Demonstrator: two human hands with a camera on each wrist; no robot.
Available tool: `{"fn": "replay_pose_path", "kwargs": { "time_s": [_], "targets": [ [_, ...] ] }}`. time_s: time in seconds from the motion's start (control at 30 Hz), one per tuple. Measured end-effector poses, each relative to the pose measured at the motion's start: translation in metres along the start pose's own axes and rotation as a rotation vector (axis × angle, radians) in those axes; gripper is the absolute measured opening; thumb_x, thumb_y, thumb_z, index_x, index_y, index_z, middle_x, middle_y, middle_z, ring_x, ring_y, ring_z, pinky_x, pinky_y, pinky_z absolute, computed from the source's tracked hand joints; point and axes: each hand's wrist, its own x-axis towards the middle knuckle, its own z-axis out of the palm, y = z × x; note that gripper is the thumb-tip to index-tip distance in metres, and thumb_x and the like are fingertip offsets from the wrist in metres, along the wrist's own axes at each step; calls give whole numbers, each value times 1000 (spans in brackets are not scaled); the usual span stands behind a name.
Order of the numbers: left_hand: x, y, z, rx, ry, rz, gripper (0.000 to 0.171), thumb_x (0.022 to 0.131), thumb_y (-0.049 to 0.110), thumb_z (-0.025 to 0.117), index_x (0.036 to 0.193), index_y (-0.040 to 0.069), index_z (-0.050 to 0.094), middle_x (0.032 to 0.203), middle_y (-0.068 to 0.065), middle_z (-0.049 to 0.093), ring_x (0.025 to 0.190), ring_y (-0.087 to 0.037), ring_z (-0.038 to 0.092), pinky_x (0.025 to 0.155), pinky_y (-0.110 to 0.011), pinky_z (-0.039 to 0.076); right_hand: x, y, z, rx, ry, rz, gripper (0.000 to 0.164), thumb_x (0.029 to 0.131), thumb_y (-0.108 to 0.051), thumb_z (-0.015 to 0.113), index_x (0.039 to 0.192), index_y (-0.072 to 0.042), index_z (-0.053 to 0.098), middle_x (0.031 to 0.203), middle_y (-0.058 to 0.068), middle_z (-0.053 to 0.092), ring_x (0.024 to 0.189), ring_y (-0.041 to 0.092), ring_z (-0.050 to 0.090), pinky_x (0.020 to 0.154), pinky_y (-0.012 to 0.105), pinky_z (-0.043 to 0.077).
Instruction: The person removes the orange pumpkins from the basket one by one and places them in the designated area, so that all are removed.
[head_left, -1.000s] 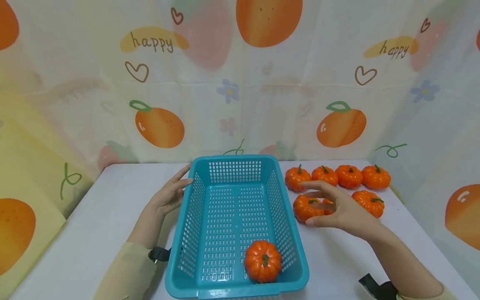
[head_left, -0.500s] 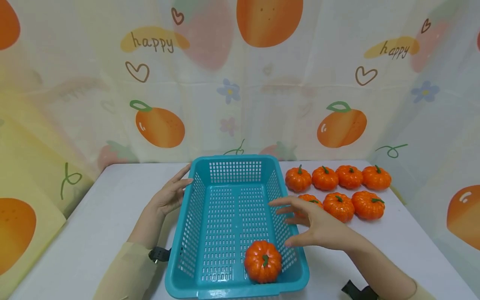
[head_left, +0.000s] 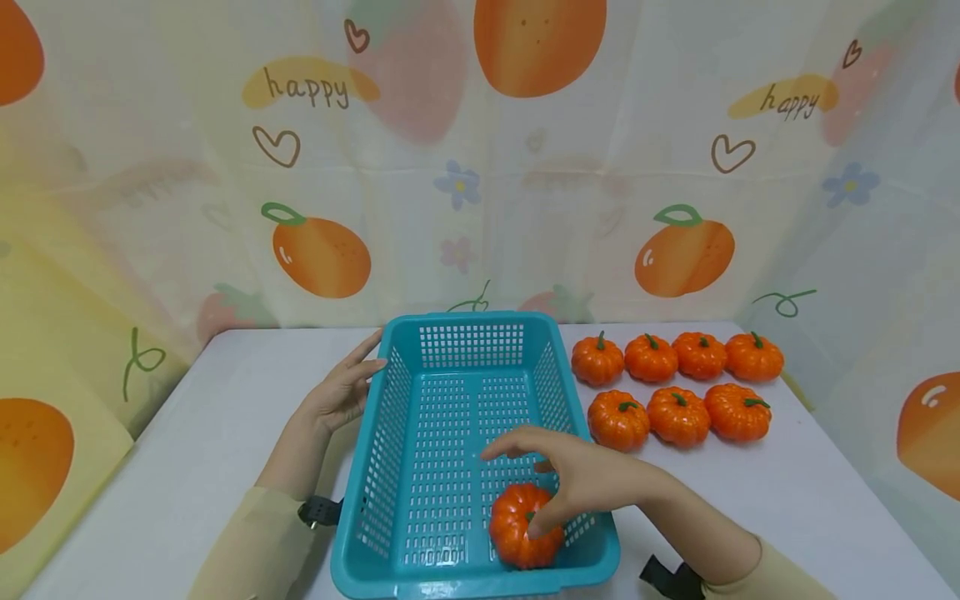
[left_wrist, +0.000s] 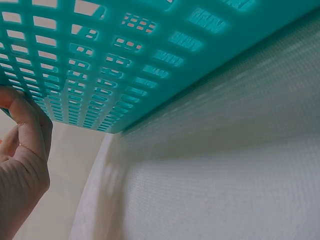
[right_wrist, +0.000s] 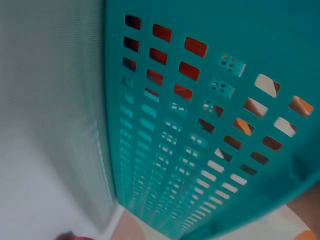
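Observation:
A teal plastic basket with slotted walls stands on the white table, holding one small orange pumpkin with a green stem at its near right corner. At the basket's left side my left hand grips the rim, thumb over the edge and fingers along the outer wall. My right hand reaches over the right rim, its fingers spread and bent above the pumpkin. Its thumb overlaps the pumpkin in the head view. Through the slots of the basket wall in the right wrist view, the pumpkin shows dark red.
Several more small pumpkins sit in two rows on the table right of the basket. A printed cloth hangs behind the table. Each wrist wears a black strap.
My right hand has moved left and toward me, from over the pumpkins on the table to above the one in the basket. The left hand and the basket have stayed in place.

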Motion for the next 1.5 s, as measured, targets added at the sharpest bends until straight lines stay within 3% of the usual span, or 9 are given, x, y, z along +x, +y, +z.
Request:
{"fn": "replay_pose_path", "kwargs": {
  "time_s": [0.1, 0.4, 0.63, 0.97, 1.23, 1.5],
  "targets": [
    [1, 0, 0, 2, -3, 1, 65, 104, 12, 48, 159, 29, 18, 112, 1, 66, 84, -9, 70, 71, -26, 62, 6, 3, 1, -61, -66, 6, 68, 79, -19, 81, 137, -35, 51, 146, -8, 49, 141, 29, 38, 113, 62, 39],
    [1, -2, 0, 26, 11, -2, 66, 103, 15, 51, 158, 31, 18, 114, 1, 65, 85, -10, 71, 73, -27, 63, 20, 6, 5, -134, -210, 57, 71, 73, -13, 85, 134, -35, 55, 141, -12, 51, 134, 21, 42, 114, 43, 44],
    [0, -1, 0, 17, 12, -2, 66, 103, 15, 51, 158, 31, 18, 114, 2, 66, 86, -10, 71, 73, -27, 63, 28, 6, 8, -246, -265, 127, 74, 67, -10, 86, 131, -35, 58, 133, -11, 56, 114, 6, 48, 103, 33, 48],
    [0, 1, 1, 4, 2, 1, 65, 103, 14, 49, 158, 30, 18, 115, 1, 66, 85, -10, 72, 72, -27, 63, 35, 7, 12, -338, -238, 271, 70, 64, -7, 89, 121, -39, 63, 122, -14, 60, 107, 8, 50, 95, 37, 53],
    [0, 0, 1, 4, 5, -2, 66, 103, 15, 50, 159, 30, 18, 117, 1, 66, 86, -10, 72, 73, -27, 62, 34, 7, 12, -339, -225, 239, 70, 65, -8, 88, 123, -37, 62, 118, -14, 61, 103, 6, 51, 90, 28, 53],
    [-1, 0, 1, -1, -3, 1, 66, 103, 14, 49, 159, 29, 17, 116, 1, 65, 86, -10, 71, 72, -26, 62, 35, 9, 11, -216, -164, 184, 73, 66, -6, 86, 129, -33, 60, 123, -12, 59, 106, 6, 52, 87, 24, 55]
  ]
}}
